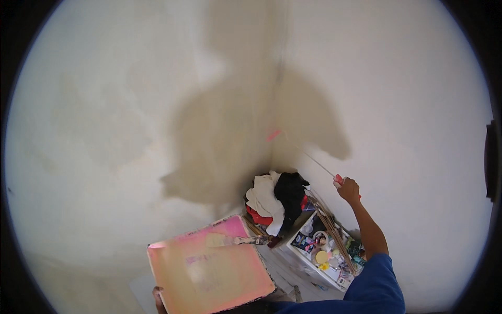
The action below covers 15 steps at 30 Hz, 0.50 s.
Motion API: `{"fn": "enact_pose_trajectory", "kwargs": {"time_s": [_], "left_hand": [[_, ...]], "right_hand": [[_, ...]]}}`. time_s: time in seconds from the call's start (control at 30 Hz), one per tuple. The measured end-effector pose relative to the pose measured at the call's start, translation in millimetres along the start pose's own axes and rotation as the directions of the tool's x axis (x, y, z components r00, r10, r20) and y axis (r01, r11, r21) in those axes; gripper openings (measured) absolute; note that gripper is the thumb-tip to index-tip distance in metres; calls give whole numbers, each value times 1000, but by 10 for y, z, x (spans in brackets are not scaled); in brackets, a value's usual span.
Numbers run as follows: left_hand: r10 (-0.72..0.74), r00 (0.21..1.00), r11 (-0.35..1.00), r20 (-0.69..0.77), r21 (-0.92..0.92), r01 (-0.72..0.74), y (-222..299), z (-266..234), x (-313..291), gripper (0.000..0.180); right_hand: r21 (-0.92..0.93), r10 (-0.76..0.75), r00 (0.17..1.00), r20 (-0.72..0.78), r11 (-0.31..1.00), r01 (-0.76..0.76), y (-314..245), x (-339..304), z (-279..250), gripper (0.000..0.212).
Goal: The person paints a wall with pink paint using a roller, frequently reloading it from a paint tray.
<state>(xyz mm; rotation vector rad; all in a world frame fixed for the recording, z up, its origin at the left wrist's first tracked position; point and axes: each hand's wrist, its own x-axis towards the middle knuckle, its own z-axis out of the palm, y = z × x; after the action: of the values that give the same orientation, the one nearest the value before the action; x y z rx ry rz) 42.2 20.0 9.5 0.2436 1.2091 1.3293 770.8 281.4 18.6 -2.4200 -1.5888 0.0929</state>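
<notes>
My right hand (348, 189) is closed around the red handle of a small, long-stemmed paint roller (319, 163). Its thin metal rod reaches left toward the wall corner and ends in a pink head (274, 135); whether the head touches the wall I cannot tell. At the lower left, my left hand (158, 299) grips the edge of a wide, flat, rectangular board (209, 275) smeared pink, orange and pale yellow. Only part of that hand shows. Across the board's upper right edge lies a paint-stained brush (251, 240), its handle sticking out past the rim.
Two pale walls (104, 104) meet in a corner, with my shadow over them. Below the corner is a heap of white, black and red cloth (272, 196). To its right, a white open container (300, 256) holds small jars and odds and ends, with thin sticks (332, 230) lying across it.
</notes>
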Motion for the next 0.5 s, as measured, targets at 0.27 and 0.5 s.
{"fn": "enact_pose_trajectory", "kwargs": {"time_s": [0.27,0.5], "left_hand": [[-15,999,1000,32,0,15,11,76,97,35],[-3,999,1000,45,4,3,5,49,65,38]], "right_hand": [[421,-77,996,49,906,49,341,-727,577,35],[286,-12,1000,-23,958,18,-243,-876,188,40]]}}
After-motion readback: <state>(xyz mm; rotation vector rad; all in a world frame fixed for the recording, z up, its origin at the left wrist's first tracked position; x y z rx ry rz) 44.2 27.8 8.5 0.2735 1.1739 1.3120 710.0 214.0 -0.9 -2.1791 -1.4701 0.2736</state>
